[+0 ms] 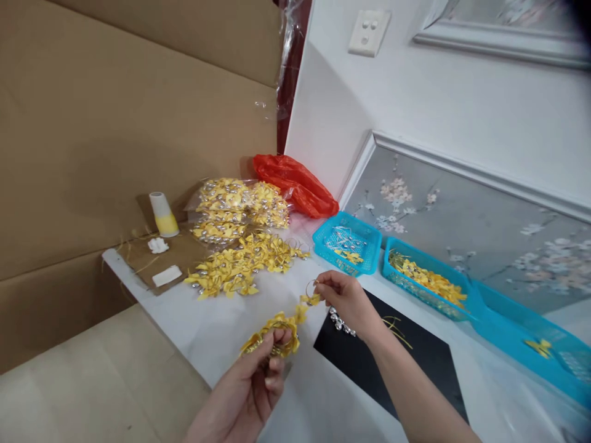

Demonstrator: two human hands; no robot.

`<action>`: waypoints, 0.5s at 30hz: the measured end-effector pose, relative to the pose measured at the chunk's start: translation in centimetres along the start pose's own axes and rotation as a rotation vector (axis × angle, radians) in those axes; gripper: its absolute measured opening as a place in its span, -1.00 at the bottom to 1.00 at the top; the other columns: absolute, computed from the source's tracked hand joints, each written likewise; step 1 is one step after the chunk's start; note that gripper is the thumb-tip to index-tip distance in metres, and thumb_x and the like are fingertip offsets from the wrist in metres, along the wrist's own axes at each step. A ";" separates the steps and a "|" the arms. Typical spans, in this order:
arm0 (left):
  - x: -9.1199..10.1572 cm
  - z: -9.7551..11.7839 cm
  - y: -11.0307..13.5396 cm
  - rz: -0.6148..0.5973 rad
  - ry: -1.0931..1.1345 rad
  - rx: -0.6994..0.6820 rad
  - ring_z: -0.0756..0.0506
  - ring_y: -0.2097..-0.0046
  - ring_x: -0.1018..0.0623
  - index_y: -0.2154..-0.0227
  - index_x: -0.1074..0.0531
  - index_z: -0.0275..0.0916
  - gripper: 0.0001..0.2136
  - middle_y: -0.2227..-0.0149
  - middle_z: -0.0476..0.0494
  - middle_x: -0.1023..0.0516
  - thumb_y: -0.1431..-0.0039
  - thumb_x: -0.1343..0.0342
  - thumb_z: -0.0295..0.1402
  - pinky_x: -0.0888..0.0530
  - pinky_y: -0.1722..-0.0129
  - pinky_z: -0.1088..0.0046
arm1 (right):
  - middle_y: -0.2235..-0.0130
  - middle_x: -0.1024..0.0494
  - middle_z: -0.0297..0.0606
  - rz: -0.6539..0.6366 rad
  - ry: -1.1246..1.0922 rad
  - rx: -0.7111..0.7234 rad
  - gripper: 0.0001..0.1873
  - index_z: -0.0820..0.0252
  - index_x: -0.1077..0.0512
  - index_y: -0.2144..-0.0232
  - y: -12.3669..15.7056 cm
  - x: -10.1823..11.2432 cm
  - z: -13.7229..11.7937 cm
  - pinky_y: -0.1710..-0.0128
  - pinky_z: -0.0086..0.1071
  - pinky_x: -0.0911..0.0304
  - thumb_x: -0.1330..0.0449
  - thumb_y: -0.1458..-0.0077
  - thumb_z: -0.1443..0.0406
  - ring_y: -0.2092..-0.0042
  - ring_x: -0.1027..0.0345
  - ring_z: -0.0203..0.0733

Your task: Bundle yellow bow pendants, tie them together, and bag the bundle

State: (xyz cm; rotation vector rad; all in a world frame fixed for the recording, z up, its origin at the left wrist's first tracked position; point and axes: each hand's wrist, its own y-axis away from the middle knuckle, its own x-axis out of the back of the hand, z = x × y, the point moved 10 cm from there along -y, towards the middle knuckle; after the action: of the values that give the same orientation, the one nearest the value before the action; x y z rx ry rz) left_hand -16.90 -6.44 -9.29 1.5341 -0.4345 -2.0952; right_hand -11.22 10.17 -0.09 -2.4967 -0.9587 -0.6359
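A bunch of yellow artificial flowers [286, 326] on gold wire is gripped in my left hand [256, 381], over the white table [184, 338]. My right hand [344, 301], just above the black mat [438, 369], pinches a thin gold wire ring [310, 288] with a yellow flower close to the fingertips. Yellow petals trail between the two hands; whether they are joined I cannot tell. Beneath my right hand a cluster of silver beads [341, 323] lies on the mat. Some gold wire pieces [398, 332] rest there too, partly behind my forearm.
Behind stand a pile of yellow flowers [240, 264], filled clear bags [221, 209] and a red plastic bag [295, 181]. Blue baskets [318, 237] [425, 301] hold beads and yellow pieces along the wall. At left are a thread cone [164, 215] and cardboard [138, 264].
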 end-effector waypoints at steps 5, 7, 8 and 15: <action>0.0 0.6 -0.2 0.023 -0.012 -0.043 0.14 0.51 -0.37 0.27 -0.47 -0.40 -0.87 0.23 -0.13 -0.45 -0.10 -0.13 -0.52 -0.36 0.66 0.68 | 0.43 -0.44 -0.34 -0.021 0.135 0.109 -0.87 0.20 -0.38 0.42 1.0 1.0 -2.1 0.39 -0.46 -0.11 -0.05 -0.06 0.44 0.41 -0.27 -0.30; 0.0 0.8 -0.2 0.028 -0.020 -0.055 0.14 0.51 -0.37 0.28 -0.47 -0.41 -0.88 0.23 -0.14 -0.45 -0.09 -0.13 -0.52 -0.36 0.66 0.68 | 0.35 -0.44 -0.29 -0.057 0.250 0.186 -0.80 0.20 -0.37 0.37 1.7 1.1 -3.5 0.33 -0.44 -0.13 0.00 -0.07 0.50 0.34 -0.28 -0.28; 0.0 0.8 -0.1 0.028 -0.024 -0.059 0.14 0.51 -0.37 0.29 -0.48 -0.41 -0.88 0.23 -0.14 -0.45 -0.09 -0.13 -0.52 -0.36 0.66 0.68 | 0.31 -0.43 -0.27 -0.079 0.320 0.225 -0.76 0.20 -0.37 0.35 2.1 1.1 -4.2 0.31 -0.43 -0.14 0.02 -0.07 0.53 0.31 -0.29 -0.27; -0.3 0.9 0.3 0.024 -0.094 -0.071 0.13 0.50 -0.38 0.24 -0.49 -0.41 -0.83 0.21 -0.17 -0.47 -0.09 -0.13 -0.50 -0.39 0.64 0.67 | 0.32 -0.48 -0.27 -0.320 0.585 0.455 -0.64 0.19 -0.44 0.30 5.2 -1.5 -8.2 0.23 -0.44 -0.19 -0.01 -0.02 0.64 0.22 -0.29 -0.22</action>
State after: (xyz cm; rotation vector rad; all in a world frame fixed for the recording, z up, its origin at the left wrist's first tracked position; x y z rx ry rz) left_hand -17.60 -6.51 -8.63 1.3880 -0.4051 -2.1476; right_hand -10.81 1.70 4.83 -1.6359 -1.1133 -1.0360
